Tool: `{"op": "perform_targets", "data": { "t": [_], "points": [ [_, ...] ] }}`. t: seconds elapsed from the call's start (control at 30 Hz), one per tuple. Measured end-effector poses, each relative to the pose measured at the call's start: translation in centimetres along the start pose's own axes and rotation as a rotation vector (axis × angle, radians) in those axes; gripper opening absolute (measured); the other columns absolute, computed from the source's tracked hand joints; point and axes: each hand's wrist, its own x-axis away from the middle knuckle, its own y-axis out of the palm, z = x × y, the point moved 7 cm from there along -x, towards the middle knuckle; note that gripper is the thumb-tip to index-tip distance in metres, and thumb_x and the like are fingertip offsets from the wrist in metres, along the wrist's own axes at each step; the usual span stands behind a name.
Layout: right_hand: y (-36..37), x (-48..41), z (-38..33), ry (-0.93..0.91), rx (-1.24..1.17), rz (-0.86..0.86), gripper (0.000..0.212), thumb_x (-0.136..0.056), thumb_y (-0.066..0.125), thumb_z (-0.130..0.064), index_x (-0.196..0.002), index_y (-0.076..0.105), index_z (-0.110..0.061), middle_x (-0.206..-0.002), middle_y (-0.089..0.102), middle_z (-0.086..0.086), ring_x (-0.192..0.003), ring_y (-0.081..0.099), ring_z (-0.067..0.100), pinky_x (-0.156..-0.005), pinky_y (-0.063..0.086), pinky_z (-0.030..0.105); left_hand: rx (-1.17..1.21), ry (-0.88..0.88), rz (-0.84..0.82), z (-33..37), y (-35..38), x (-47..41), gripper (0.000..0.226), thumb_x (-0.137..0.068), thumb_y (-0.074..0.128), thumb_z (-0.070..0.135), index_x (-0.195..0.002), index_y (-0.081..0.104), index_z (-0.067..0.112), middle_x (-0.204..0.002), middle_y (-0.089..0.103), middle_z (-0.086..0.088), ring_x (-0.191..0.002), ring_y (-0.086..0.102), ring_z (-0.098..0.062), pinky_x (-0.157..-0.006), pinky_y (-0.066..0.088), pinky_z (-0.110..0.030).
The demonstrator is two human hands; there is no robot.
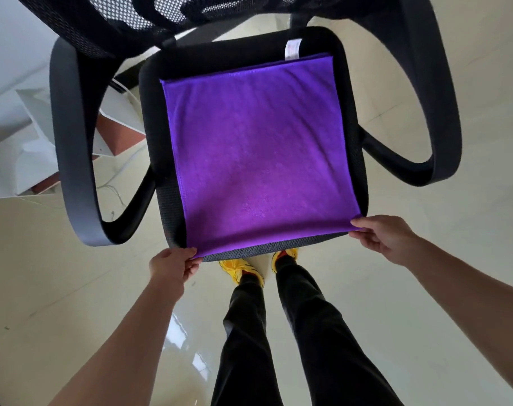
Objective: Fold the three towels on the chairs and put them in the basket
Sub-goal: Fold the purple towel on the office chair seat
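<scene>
Down on the black chair seat (220, 58), a purple towel (261, 159), spread flat and square over most of the cushion, two layers showing along its far edge near the seat's back edge. Just past that far edge, close to the seat's back right corner, a white label (293, 48) sticking out. Near edge of the towel lying along the seat's front edge.

At the seat's front left corner, the left hand (171, 266), thumb and curled fingers (192, 268) pinching the towel's near left corner. At the front right corner, the right hand (381, 237), thumb on top and fingers (363, 243) bent underneath, pinching the near right corner. Both forearms bare.

On either side of the seat, grey armrests (73, 159) looping outward; beyond the back edge, a black mesh backrest (126, 22). Below the front edge, yellow shoes (237, 269) and black trousers (316, 332) on a pale glossy floor (59, 288). Past the left armrest, white cartons (21, 136) on the floor.
</scene>
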Motion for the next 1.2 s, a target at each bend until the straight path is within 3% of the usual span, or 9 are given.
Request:
{"op": "perform_targets", "data": {
  "t": [0.13, 0.27, 0.4, 0.63, 0.77, 0.97, 1.07, 1.13, 1.2],
  "points": [
    [-0.6, 2.1, -2.2, -0.145, 0.004, -0.013, 0.015, -0.085, 0.07, -0.008, -0.083, 0.056, -0.013, -0.073, 0.056, 0.007, -0.063, 0.061, 0.018, -0.048, 0.048, 0.021, 0.013, 0.117, -0.08, 2.1, 0.2, 2.2, 0.027, -0.087, 0.049, -0.011, -0.076, 0.044, 0.013, -0.063, 0.047, -0.012, -0.037, 0.044, -0.014, -0.04, 0.037, -0.019],
    [1.7, 4.8, -7.3, -0.275, -0.132, -0.112, 0.006, -0.092, 0.063, -0.015, -0.091, 0.063, -0.021, -0.077, 0.059, -0.001, -0.065, 0.059, 0.012, -0.064, 0.045, 0.025, 0.12, 0.25, -0.205, 7.6, 1.6, 4.1, 0.024, -0.093, 0.042, -0.008, -0.083, 0.057, 0.007, -0.052, 0.059, -0.004, -0.045, 0.052, -0.015, -0.046, 0.049, -0.021],
    [4.2, 4.6, -13.3, -0.269, -0.347, -0.109, 0.002, -0.091, 0.064, -0.016, -0.092, 0.065, -0.016, -0.079, 0.062, 0.002, -0.067, 0.065, 0.01, -0.058, 0.047, 0.019, 0.183, 0.33, -0.2, 13.8, 3.0, 3.1, 0.021, -0.093, 0.045, -0.007, -0.087, 0.062, 0.003, -0.057, 0.063, -0.005, -0.046, 0.057, -0.012, -0.049, 0.051, -0.021],
    [9.0, 0.4, -22.9, -0.243, -0.537, -0.195, 0.006, -0.092, 0.062, -0.012, -0.086, 0.062, -0.01, -0.069, 0.066, 0.003, -0.06, 0.07, 0.012, -0.048, 0.049, 0.019, 0.237, 0.236, -0.152, 22.0, 7.4, -1.8, 0.02, -0.098, 0.044, 0.008, -0.083, 0.054, 0.015, -0.043, 0.06, 0.005, -0.044, 0.058, -0.004, -0.049, 0.052, -0.016],
    [10.8, -1.7, -25.9, -0.253, -0.525, -0.188, 0.006, -0.094, 0.058, -0.012, -0.089, 0.06, -0.008, -0.072, 0.066, 0.004, -0.059, 0.07, 0.013, -0.048, 0.051, 0.02, 0.216, 0.208, -0.14, 24.8, 9.6, -3.1, 0.022, -0.098, 0.043, 0.008, -0.079, 0.052, 0.014, -0.066, 0.057, 0.0, -0.057, 0.059, -0.008, -0.05, 0.052, -0.017],
    [12.1, -3.1, -28.0, -0.279, -0.504, -0.171, 0.01, -0.095, 0.052, -0.008, -0.089, 0.06, -0.007, -0.081, 0.068, 0.006, -0.069, 0.071, 0.015, -0.052, 0.053, 0.022, 0.244, 0.23, -0.126, 28.6, 12.1, -4.4, 0.015, -0.094, 0.048, 0.007, -0.083, 0.057, 0.006, -0.074, 0.054, -0.001, -0.067, 0.058, -0.012, -0.048, 0.051, -0.018],
    [12.1, -3.1, -28.8, -0.486, -0.286, -0.049, 0.022, -0.09, 0.053, -0.004, -0.106, 0.062, -0.017, -0.097, 0.068, 0.003, -0.086, 0.069, 0.017, -0.065, 0.058, 0.028, -0.377, 0.574, 0.13, 30.5, 12.2, -3.7, 0.025, -0.088, 0.051, 0.007, -0.11, 0.063, 0.007, -0.08, 0.058, 0.006, -0.074, 0.062, -0.01, -0.059, 0.05, -0.02],
    [12.4, -1.5, -29.6, -0.872, 0.16, 0.134, 0.04, -0.085, 0.054, -0.007, -0.123, 0.062, -0.016, -0.114, 0.066, 0.003, -0.102, 0.066, 0.02, -0.087, 0.055, 0.031, -0.541, 0.93, 0.252, 30.3, 12.5, -1.4, 0.038, -0.085, 0.052, 0.01, -0.122, 0.061, 0.013, -0.097, 0.065, 0.001, -0.083, 0.06, -0.011, -0.075, 0.051, -0.025],
    [15.7, 1.0, -28.7, -1.253, 0.68, 0.134, 0.046, -0.088, 0.052, -0.011, -0.134, 0.055, -0.012, -0.135, 0.057, 0.008, -0.126, 0.053, 0.024, -0.105, 0.04, 0.031, -0.875, 1.194, 0.212, 28.0, 14.5, 0.3, 0.046, -0.085, 0.055, 0.019, -0.131, 0.055, 0.016, -0.131, 0.054, -0.009, -0.116, 0.052, -0.023, -0.099, 0.041, -0.034]
  ]
}}
